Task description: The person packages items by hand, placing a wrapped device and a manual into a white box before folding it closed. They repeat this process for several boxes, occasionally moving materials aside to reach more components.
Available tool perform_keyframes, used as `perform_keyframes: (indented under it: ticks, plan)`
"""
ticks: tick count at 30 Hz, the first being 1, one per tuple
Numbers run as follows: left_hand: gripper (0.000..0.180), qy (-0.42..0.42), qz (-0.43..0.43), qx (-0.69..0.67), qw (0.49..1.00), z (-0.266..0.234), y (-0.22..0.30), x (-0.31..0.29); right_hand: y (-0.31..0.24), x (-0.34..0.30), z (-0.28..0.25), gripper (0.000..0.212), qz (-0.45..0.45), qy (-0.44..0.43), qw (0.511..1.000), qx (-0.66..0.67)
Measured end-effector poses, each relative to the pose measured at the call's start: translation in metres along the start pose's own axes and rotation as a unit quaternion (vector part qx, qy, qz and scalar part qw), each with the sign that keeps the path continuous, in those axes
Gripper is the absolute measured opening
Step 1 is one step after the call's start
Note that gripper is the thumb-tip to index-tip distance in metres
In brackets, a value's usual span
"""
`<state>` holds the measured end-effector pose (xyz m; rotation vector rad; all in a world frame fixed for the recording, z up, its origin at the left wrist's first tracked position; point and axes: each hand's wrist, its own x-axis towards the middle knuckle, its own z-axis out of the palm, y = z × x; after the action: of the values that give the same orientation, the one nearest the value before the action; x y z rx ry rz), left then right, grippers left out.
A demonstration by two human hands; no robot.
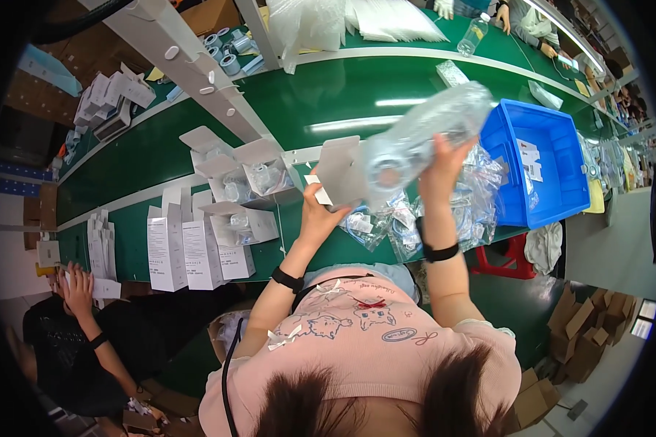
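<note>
My left hand (pixel 320 217) grips a small white carton (pixel 342 173), its flap standing up. In my right hand (pixel 444 164) is a long, pale item in a clear plastic bag (pixel 428 127), blurred by motion and tilted, with a round end toward the carton's mouth. That end is beside or just over the carton; I cannot tell whether it is inside. Under my right forearm lie clear bags with coiled cables (pixel 403 218). To the left stand open white boxes (pixel 242 226) with bagged items inside.
A blue bin (pixel 515 171) with a few small items stands at the right, above a red stool (pixel 504 258). Upright white cartons (pixel 166 247) line the left front edge. A co-worker's hand (pixel 79 289) works at far left. A clear bottle (pixel 474 35) stands at the back.
</note>
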<state>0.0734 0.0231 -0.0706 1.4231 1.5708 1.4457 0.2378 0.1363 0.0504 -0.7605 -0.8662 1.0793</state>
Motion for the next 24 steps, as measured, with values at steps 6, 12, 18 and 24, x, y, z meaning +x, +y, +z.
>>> perform_keyframes:
  ticks: [6, 12, 18, 24]
  plan:
    - [0.077, 0.062, 0.018, 0.106, 0.992, 0.007, -0.017, -0.019, 0.054, -0.081, 0.026, 0.058, -0.171, -0.178, 0.896, -0.37]
    - [0.081, 0.095, 0.062, 0.111, 0.987, -0.011, -0.03, -0.038, 0.097, -0.051, -0.046, 0.044, -0.174, -0.199, 0.853, -0.45]
    - [0.079, 0.082, 0.069, 0.173, 0.979, -0.045, -0.004, -0.05, 0.149, -0.022, -0.114, 0.051, -0.03, -0.257, 0.675, -0.691]
    - [0.036, 0.042, 0.049, 0.199, 0.978, -0.048, 0.041, -0.035, 0.151, -0.019, -0.128, 0.031, 0.022, -0.271, 0.794, -0.544]
